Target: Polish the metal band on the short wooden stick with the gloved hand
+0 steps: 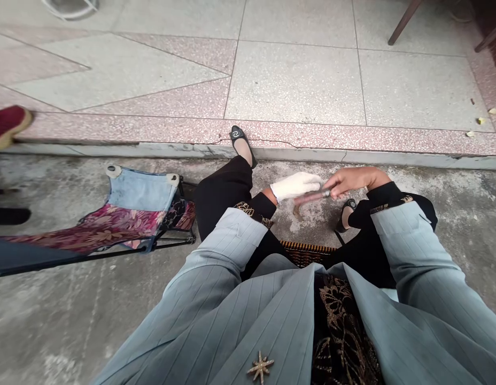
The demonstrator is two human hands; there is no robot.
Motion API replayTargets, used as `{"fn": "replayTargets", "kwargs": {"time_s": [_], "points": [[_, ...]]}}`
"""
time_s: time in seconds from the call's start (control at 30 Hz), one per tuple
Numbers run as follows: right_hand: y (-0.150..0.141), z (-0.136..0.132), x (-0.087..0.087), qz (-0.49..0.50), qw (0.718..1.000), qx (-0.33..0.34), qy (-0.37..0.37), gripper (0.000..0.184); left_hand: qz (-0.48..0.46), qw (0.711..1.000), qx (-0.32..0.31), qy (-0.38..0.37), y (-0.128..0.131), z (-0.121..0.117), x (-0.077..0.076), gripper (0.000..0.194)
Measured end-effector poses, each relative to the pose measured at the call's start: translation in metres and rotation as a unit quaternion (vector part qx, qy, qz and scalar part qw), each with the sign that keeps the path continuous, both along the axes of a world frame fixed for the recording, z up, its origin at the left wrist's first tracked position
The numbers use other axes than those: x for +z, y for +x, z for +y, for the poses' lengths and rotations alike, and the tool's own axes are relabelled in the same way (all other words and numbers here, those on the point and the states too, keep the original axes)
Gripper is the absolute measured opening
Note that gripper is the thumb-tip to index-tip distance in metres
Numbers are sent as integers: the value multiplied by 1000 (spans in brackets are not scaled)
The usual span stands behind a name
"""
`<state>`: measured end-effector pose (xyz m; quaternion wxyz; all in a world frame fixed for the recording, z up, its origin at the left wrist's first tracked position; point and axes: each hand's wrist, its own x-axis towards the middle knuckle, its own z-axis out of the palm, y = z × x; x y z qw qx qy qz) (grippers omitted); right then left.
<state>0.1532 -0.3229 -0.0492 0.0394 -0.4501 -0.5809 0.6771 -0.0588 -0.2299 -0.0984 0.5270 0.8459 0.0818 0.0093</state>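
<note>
A white glove covers my left hand [298, 185], its fingers curled together and touching the fingertips of my right hand. What lies under the gloved fingers, if anything, is hidden. My bare right hand [348, 181] is closed on one end of a short tool with a reddish-brown handle [312, 198]. Near my right fingers the tool has a greyish metal band. At its far left end a thin brownish curved piece hangs down, blurred, so its kind is unclear. Both hands are between my knees, above the concrete ground.
Left of me stands a low folding chair [123, 214] with a flowered seat. A red shoe [9, 125] is on the raised tiled step [296, 85] at far left. Chair legs [404, 22] stand at back right. A wicker seat [306, 252] shows under me.
</note>
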Motion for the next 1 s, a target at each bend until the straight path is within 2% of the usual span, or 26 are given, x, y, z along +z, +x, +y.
{"fn": "replayTargets", "kwargs": {"time_s": [0.07, 0.13, 0.17, 0.27, 0.33, 0.37, 0.43, 0.5, 0.57, 0.7, 0.73, 0.8, 0.9, 0.93, 1.0], "points": [[6, -4, 11, 53, 987, -136, 65, 40, -23, 991, 57, -117, 0, 1, 3, 35], [11, -6, 19, 87, 947, -285, 117, 35, -27, 976, 94, -193, 0, 0, 5, 32], [12, -6, 20, 98, 921, -352, 138, 31, -21, 974, 97, -203, 0, 0, 5, 31], [14, -1, 15, 83, 849, -493, 172, 23, 10, 986, 78, -150, 0, -2, 7, 29], [15, 4, 8, 20, 826, -535, 177, 18, 21, 994, 60, -87, -1, -3, 9, 29], [15, 6, 4, -29, 824, -538, 176, 15, 25, 996, 52, -62, -2, -3, 11, 29], [14, 11, -1, -163, 830, -502, 180, 14, 32, 999, 35, -26, -3, -3, 13, 29], [11, 13, -4, -310, 834, -414, 191, 19, 30, 999, 17, 3, -3, -3, 16, 30], [6, 15, -5, -417, 832, -309, 197, 23, 18, 999, 6, 32, -4, -2, 17, 30], [-5, 16, -11, -492, 850, -120, 144, 26, 15, 997, 23, 77, -5, 1, 18, 32], [-8, 16, -13, -488, 860, -78, 124, 23, 20, 995, 32, 91, -5, 2, 18, 33], [-10, 13, -16, -426, 902, 2, 70, 17, 33, 992, 52, 112, -6, 4, 19, 33], [-6, 8, -12, -221, 972, 79, -18, 17, 43, 987, 103, 117, -6, 9, 18, 34], [-4, 6, -9, -146, 985, 87, -31, 20, 42, 985, 123, 113, -6, 11, 16, 33], [3, 2, 0, -31, 998, 43, -13, 31, 31, 984, 147, 93, -5, 14, 11, 32]]}}
